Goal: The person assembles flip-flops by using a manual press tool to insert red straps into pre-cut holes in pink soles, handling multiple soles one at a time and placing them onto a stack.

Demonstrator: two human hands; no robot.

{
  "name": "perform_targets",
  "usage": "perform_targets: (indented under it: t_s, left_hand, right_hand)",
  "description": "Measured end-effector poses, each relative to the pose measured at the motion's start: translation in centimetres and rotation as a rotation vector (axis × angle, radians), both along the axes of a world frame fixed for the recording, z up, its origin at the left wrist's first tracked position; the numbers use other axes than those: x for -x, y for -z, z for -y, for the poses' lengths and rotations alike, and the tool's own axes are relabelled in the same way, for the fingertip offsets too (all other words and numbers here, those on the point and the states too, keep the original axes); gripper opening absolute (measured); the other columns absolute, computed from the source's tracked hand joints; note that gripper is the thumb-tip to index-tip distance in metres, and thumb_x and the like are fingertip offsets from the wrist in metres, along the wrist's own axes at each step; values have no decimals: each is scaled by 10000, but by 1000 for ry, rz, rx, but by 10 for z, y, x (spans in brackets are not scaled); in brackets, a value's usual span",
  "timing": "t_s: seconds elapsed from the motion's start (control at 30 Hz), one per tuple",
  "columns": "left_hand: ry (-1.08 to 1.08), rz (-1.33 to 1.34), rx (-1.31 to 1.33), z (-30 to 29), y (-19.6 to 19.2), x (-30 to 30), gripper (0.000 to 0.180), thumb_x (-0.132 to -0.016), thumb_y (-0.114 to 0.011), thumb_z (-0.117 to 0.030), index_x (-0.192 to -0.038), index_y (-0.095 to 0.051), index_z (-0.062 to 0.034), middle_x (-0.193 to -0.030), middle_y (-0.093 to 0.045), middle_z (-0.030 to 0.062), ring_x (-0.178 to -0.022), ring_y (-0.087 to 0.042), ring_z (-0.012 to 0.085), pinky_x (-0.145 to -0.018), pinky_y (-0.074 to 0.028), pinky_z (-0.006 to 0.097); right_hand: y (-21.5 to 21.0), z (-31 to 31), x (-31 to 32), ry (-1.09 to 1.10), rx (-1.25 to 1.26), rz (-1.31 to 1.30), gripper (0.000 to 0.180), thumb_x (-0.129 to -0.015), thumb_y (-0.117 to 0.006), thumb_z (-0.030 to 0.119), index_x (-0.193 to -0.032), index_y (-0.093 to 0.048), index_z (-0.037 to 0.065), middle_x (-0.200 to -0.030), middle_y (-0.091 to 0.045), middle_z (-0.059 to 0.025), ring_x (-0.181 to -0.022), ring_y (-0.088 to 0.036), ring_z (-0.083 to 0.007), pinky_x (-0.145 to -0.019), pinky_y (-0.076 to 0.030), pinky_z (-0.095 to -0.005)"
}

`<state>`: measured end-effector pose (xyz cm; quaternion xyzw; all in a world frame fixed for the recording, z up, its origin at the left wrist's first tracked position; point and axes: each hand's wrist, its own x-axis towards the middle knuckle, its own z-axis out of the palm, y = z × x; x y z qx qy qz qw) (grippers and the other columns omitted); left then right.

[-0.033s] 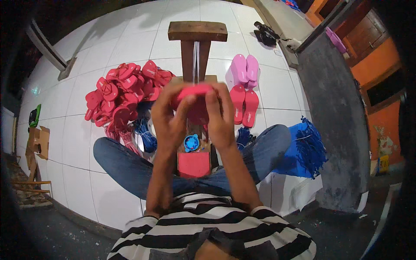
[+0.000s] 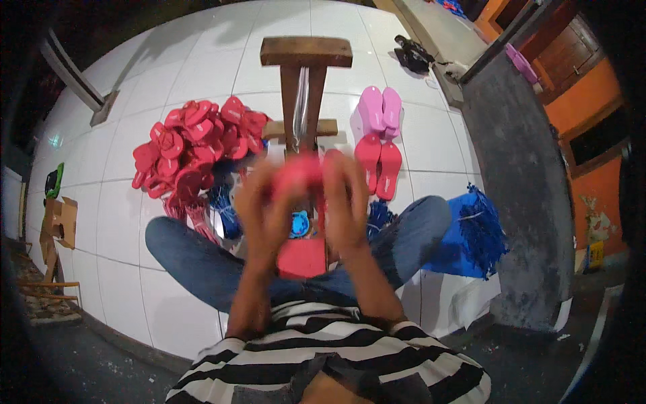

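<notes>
Two hands are raised in front of one wooden stand [image 2: 306, 52], with one red piece [image 2: 301, 170] between them. The left hand [image 2: 261, 212] is clamped on its left side, the right hand [image 2: 345, 212] on its right, the fingers [image 2: 334, 180] closed in from both sides; motion blur hides their exact placing and the piece's outline.

Below the hands, between two jeans-clad legs [image 2: 195, 252], are one small blue cup [image 2: 299, 224] and, nearer the body, one red pad [image 2: 301, 258].

On the tiled floor [image 2: 121, 209] to the left lies one heap of red sandals [image 2: 192, 138], too overlapped to count exactly. At its near edge are one bunch of red straps [image 2: 196, 217] and one bunch of blue straps [image 2: 226, 210].

To the right, two pairs are lined up: two pink sandals [image 2: 391, 111] farther off, two red ones [image 2: 389, 168] just nearer. One more blue bunch [image 2: 381, 214] sits by the right leg, and one large blue bundle [image 2: 483, 232] lies on one blue sheet [image 2: 449, 244].
</notes>
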<state>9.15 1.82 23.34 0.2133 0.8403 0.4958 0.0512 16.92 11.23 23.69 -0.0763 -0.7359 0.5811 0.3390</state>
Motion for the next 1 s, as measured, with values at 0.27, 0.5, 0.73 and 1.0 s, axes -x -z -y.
perform_targets:
  t_s: [0.27,0.5,0.73,1.0]
  left_hand:
    - [220,-111,-251,20,-3,-10,218,-765,-731,-115,-937,-640,-15,-833,-634,110,-737,-618,234,-658,-474,310]
    - [100,-543,-225,13,-4,19,243,-751,-741,-119,-943,-639,-11,-899,-645,102,-794,-615,252,-696,-492,325]
    - [342,-229,-526,32,24,13,349,-838,-638,-45,-1134,-452,-24,-1106,-619,204,-977,-615,227,-836,-486,318]
    - [327,-285,-306,40,41,33,388,-782,-595,17,-1139,-453,-36,-1158,-569,193,-1019,-572,244,-891,-432,352]
  right_hand:
    - [-4,9,-34,223,-352,282,267,-920,-546,210,-1071,-484,-1,-1002,-553,-177,-895,-564,-297,-760,-440,-367]
    - [39,17,-29,-197,397,455,302,-964,-465,354,-980,-500,54,-648,-547,-53,-504,-534,-260,-473,-417,-367]
    - [83,21,-24,-709,1732,-10,606,-912,-414,582,-1214,-480,61,-1115,-573,-91,-1044,-539,-255,-900,-428,-432]
    - [50,-19,4,23,674,-337,384,-916,-540,359,-1178,-499,82,-1138,-569,-124,-1058,-541,-296,-967,-399,-453]
